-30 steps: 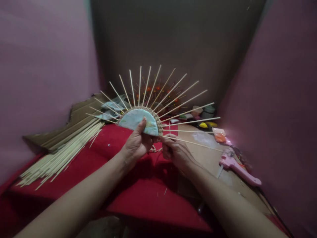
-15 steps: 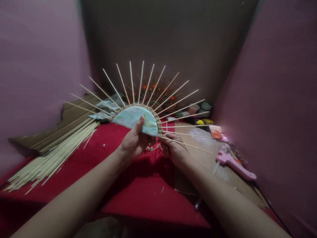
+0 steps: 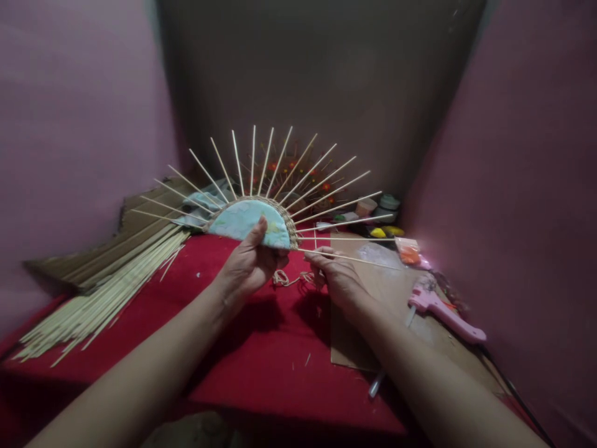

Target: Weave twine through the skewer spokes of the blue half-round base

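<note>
Red cloth [image 3: 261,348] covers the table; a loose skewer pile [image 3: 100,292] lies at left. The half-round fan frame [image 3: 249,221], pale blue fabric edged with woven cord and radiating skewers, is held upright above the cloth. Left hand [image 3: 245,267] grip pinches its lower edge. Right hand [image 3: 338,280] grip is pressed together on twine [image 3: 289,279] beside the frame's right corner.

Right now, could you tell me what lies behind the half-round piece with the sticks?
Behind the piece, a second stick piece with orange beads shows between the sticks, with pale cloth at its left. The piece hides its lower part.
</note>
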{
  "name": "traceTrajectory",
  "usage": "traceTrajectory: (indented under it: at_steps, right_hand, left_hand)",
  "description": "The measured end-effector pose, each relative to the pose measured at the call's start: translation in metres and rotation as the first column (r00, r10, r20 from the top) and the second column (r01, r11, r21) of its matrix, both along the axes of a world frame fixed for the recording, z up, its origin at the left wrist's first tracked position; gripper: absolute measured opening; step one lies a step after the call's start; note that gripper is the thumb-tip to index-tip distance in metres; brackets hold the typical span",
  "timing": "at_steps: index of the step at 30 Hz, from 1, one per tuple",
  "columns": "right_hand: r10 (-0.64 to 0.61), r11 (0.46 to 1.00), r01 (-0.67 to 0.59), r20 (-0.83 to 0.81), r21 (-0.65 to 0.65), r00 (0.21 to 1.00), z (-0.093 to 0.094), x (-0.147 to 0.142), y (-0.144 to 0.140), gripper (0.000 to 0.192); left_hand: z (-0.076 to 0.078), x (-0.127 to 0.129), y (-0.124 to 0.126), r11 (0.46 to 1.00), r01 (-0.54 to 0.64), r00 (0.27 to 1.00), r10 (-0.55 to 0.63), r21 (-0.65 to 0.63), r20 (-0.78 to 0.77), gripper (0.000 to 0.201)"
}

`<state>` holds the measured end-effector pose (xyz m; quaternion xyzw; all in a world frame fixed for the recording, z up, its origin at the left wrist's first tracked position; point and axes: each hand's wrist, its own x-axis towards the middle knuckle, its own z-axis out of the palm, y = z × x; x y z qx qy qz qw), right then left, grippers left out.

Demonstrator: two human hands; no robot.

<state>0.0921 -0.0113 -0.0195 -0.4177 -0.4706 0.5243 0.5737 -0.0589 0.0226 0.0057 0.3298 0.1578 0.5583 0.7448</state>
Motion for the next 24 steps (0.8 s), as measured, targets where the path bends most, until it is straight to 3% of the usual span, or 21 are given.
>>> traceTrajectory:
  at_steps: [8, 17, 24]
  right_hand:
    - [0.03, 0.999, -0.032, -0.046, -0.041, 0.998, -0.001, -0.002, -0.002, 0.019]
    - [-0.004, 0.982, -0.016, 0.104, 0.19, 0.995, -0.006, -0.008, -0.006, 0.011]
    - [-0.027, 0.971, -0.025, 0.215, 0.239, 0.976, -0.009, -0.008, -0.007, 0.013]
  left_hand:
    - [0.002, -0.001, 0.0, 1.0, -0.016, 0.998, 0.016, -0.001, 0.064, 0.018]
    - [0.003, -0.004, -0.002, 1.0, 0.013, 0.998, -0.015, 0.023, 0.066, 0.023]
    - [0.001, -0.007, 0.001, 0.999, 0.052, 0.997, -0.053, 0.006, 0.056, 0.024]
